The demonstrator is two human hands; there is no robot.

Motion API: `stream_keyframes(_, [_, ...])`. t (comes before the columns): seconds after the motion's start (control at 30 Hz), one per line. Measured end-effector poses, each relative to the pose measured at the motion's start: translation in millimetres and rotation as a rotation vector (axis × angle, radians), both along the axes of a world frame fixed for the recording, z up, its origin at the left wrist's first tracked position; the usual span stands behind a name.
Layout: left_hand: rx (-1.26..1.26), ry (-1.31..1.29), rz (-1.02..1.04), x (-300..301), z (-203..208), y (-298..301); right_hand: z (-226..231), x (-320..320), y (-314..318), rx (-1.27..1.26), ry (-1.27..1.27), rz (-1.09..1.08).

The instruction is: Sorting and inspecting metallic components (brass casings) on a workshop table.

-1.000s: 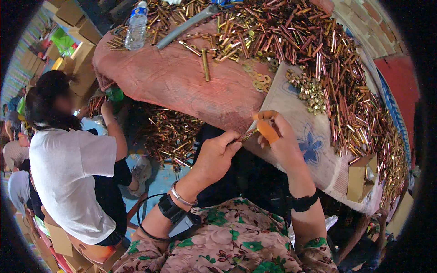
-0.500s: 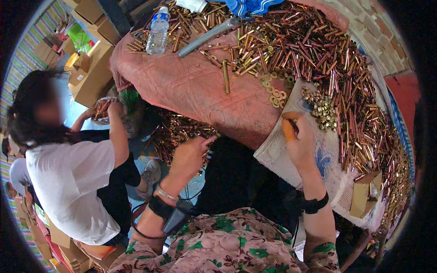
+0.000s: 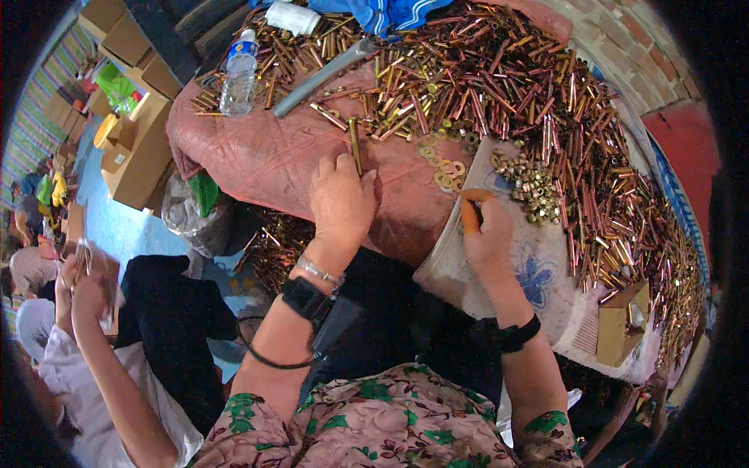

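Note:
My left hand (image 3: 342, 201) is over the pink quilted cover (image 3: 257, 168), its fingers apart around the near end of a single brass-coloured metal rod (image 3: 355, 139). Whether the fingertips touch the rod, I cannot tell. My right hand (image 3: 491, 242) hovers above a whitish towel (image 3: 445, 269) with thumb and fingers curled together. An orange finger cover (image 3: 471, 212) is on one of its fingers, and anything inside the pinch is hidden. Beyond that hand lie flat brass washers (image 3: 447, 170) and a pile of small metal nuts (image 3: 538, 189).
A large heap of coppery rods (image 3: 499, 78) covers the far and right sides. A grey pipe (image 3: 324, 78) and a plastic bottle (image 3: 239, 74) are at the back left. An open cardboard box (image 3: 622, 324) stands at the right. At far left, a co-worker's hands (image 3: 87, 285) hold something clear.
My left hand has moved forward from above my lap to the rod on the cover. My right hand stays pinched. The co-worker has shifted to the lower left, and the view has turned slightly.

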State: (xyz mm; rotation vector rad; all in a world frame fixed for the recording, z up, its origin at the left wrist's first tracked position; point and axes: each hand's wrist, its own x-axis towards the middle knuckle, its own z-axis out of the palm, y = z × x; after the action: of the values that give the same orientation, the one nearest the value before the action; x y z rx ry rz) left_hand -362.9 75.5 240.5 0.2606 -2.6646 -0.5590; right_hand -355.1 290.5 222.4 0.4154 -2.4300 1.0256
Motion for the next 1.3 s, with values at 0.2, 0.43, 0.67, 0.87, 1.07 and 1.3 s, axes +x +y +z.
stream_keyframes(0.2, [0.067,-0.143,0.078,-14.9,4.3,-3.7,-0.7,0.4,-1.3,-0.047,0.037,0.014])
stream_keyframes(0.43, [0.502,-0.126,-0.201,45.6,1.5,0.1,16.4,8.9,-2.8,0.047,0.042,0.069])
stream_keyframes(0.67, [0.605,-0.245,-0.598,50.9,12.0,26.0,35.1,11.1,-5.4,0.446,0.131,0.296])
stream_keyframes(0.87, [0.563,-0.054,-0.450,5.1,13.5,34.8,24.4,8.9,6.0,0.378,0.041,0.102])
stream_keyframes(1.07, [0.130,0.070,-0.319,-46.1,-8.1,53.4,10.1,-3.3,4.8,0.085,0.014,-0.081])
stream_keyframes(1.3, [0.103,-0.127,-0.115,-65.4,-2.1,73.1,-2.7,-6.7,10.2,0.127,0.017,-0.095])
